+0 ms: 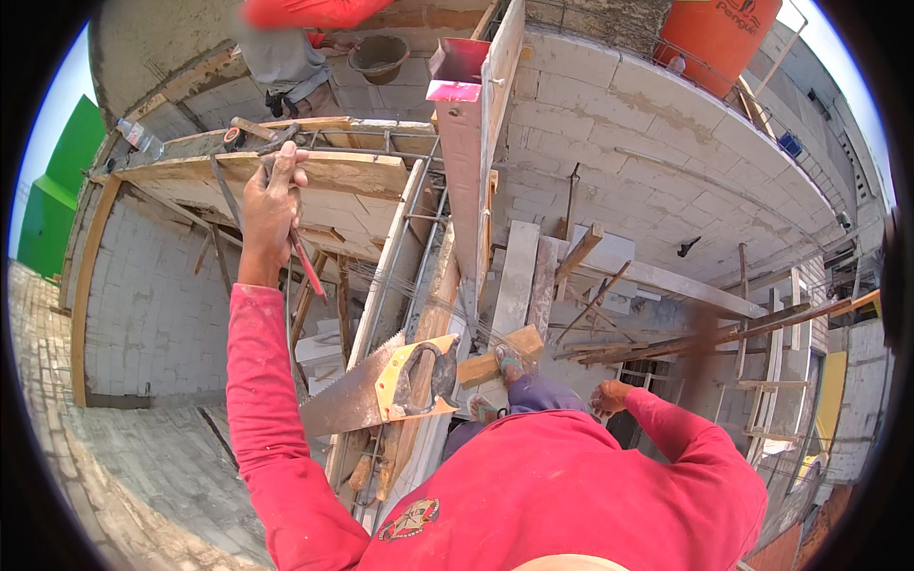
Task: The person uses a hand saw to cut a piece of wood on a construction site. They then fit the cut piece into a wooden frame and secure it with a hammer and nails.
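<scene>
My left hand (271, 214) is raised at the edge of a wooden formwork board (352, 176). Its fingers are closed round a red-handled tool (308, 266), whose handle points down; the hand hides the tool's kind. My right hand (609, 398) is down beside my waist with its fingers curled, and whatever may be in it is hidden. Between my left arm and my legs, a handsaw (416, 381) with a yellow and black handle lies across the formwork and steel bars (392, 285). Close beyond my left hand, a wooden-handled tool (253, 129) rests on the formwork beside a small round roll (231, 139).
A pink-faced column form (462, 171) stands upright ahead. Beyond the formwork, a person in grey (281, 67) works near a bucket (378, 59). Below me are planks (519, 271), timber props (595, 305) and my sandalled feet (507, 360). An orange tank (709, 43) stands far right.
</scene>
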Demonstrator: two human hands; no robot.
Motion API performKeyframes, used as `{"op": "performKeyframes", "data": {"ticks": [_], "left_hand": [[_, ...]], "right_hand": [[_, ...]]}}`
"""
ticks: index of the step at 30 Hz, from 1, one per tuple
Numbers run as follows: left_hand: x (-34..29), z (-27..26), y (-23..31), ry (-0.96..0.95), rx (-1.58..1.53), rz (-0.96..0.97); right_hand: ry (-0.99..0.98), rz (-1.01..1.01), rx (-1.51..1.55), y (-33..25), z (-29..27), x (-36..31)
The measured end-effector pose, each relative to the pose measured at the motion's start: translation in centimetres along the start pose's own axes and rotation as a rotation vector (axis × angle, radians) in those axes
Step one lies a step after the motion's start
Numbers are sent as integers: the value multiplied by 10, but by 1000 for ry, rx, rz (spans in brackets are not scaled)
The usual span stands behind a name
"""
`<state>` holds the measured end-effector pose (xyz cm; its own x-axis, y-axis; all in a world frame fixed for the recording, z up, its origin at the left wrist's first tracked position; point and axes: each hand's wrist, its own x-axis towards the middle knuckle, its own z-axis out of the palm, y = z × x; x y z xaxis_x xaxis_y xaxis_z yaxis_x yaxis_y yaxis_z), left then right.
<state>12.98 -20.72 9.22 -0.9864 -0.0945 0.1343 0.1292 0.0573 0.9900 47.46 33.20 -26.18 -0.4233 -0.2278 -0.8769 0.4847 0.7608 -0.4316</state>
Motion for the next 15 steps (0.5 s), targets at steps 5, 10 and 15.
{"op": "performKeyframes", "data": {"ticks": [5, 10, 15], "left_hand": [[-77, -45, 32, 88, -53, -10], [-145, -65, 53, 101, -140, 37], [-206, -73, 71, 86, -58, 76]], "right_hand": [[492, -128, 132, 15, 108, 13], [893, -384, 540, -16, 133, 43], [981, -671, 187, -35, 134, 69]]}}
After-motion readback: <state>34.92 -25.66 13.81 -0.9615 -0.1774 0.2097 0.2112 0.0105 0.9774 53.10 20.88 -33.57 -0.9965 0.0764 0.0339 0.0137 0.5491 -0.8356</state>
